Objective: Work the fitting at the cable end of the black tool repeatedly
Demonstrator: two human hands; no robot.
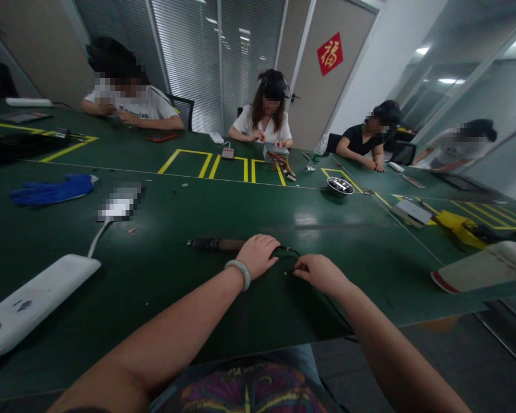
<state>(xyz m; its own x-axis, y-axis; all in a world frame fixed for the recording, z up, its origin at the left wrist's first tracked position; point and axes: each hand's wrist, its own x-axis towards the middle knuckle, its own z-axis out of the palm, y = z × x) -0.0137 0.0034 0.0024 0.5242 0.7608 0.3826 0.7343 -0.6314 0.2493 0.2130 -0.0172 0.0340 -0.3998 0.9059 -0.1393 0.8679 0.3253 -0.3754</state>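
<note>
A dark tool with a brown handle (pixel 217 245) lies on the green table (pixel 189 298), and a black cable (pixel 289 250) runs from it. My left hand (pixel 258 254), a pale bangle on its wrist, rests closed over the handle's right end and the cable. Just to the right, my right hand (pixel 320 272) pinches the black cable between thumb and fingertips, close to a small end piece on the table.
A white power strip (pixel 30 301) lies at the near left, with blue gloves (pixel 54 190) beyond it. A metal bowl (pixel 340 185), a water bottle (pixel 317 154), a yellow object (pixel 460 225) and a white-red item (pixel 484 267) sit to the right. Several other people work along the far edge.
</note>
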